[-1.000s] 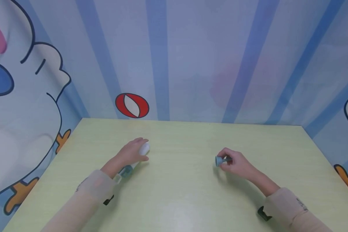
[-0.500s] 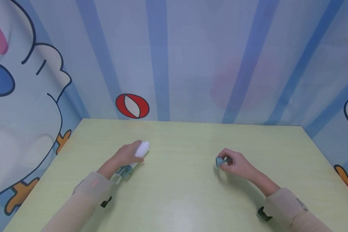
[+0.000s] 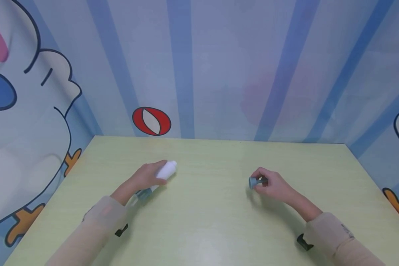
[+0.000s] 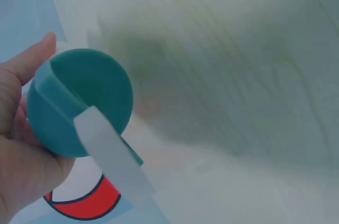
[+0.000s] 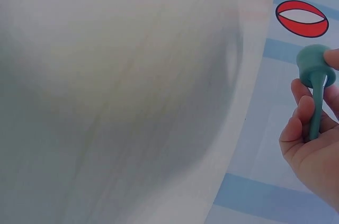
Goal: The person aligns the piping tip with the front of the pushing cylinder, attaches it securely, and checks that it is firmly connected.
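A person's left hand [image 3: 146,176], left of centre in the head view, grips a white cylindrical plastic tool with a teal end [image 3: 159,175] over a pale yellow-green wooden table [image 3: 206,221]. The fingers are curled round the middle of the body, so the rounded white end juts toward the upper right of the frame and the teal end trails toward the lower left, beside the wrist. The long axis therefore runs on a diagonal, its white tip aimed loosely at the middle of the table.

Right of centre, the right hand [image 3: 272,184] pinches a small teal plunger-shaped plastic piece with a thin stem [image 3: 255,182]. Its round head faces the left of the frame, toward the other hand, and the stem is tucked between thumb and fingertips; the right wrist view shows the same piece [image 5: 316,83] upright at the right edge, with the fingers [image 5: 296,126] folded about the stem. The two things are well apart, with bare table between them, and each lies nearer its own hand than the other.

The left wrist view shows the teal round end [image 4: 79,102] close up at the left edge, held in the palm, with a pale strip across it. A blue striped cartoon backdrop [image 3: 219,66] fills the upper frame.
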{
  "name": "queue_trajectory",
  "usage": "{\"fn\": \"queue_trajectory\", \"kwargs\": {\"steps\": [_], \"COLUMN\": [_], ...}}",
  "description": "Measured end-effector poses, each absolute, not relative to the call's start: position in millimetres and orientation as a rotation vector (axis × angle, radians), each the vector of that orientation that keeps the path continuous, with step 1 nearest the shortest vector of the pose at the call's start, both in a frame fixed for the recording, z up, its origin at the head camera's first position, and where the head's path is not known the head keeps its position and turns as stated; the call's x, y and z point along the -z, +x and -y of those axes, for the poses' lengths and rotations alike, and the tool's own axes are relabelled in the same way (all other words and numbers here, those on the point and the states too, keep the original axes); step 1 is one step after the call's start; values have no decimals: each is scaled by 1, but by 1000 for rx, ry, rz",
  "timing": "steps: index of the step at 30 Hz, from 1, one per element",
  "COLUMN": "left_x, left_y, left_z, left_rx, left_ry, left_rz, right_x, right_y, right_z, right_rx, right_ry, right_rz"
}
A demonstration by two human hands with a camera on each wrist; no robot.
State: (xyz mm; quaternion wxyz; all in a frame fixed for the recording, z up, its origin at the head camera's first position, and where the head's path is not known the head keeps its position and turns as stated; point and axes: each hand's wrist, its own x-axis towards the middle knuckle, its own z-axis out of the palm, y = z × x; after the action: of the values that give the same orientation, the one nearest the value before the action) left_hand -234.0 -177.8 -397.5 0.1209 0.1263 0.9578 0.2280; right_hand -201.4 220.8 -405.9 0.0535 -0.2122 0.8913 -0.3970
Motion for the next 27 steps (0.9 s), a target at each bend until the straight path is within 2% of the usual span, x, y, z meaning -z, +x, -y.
{"fn": "queue_trajectory", "kwargs": {"steps": [5, 14, 27], "left_x": [389, 395, 388], "left_y": [-229, -228, -213], "left_z": [167, 155, 126], "left_rx": [-738, -722, -686], "left_ry": [453, 787, 801], "left_rz": [-2758, -2742, -2680], "right_x": [406, 412, 411], "right_y": [-205, -206, -204], "right_z": [-222, -221, -215], "right_rx": [1200, 1203, 1260], "right_ry": [-655, -661, -637], "right_rz": [-2712, -2686, -2612]}}
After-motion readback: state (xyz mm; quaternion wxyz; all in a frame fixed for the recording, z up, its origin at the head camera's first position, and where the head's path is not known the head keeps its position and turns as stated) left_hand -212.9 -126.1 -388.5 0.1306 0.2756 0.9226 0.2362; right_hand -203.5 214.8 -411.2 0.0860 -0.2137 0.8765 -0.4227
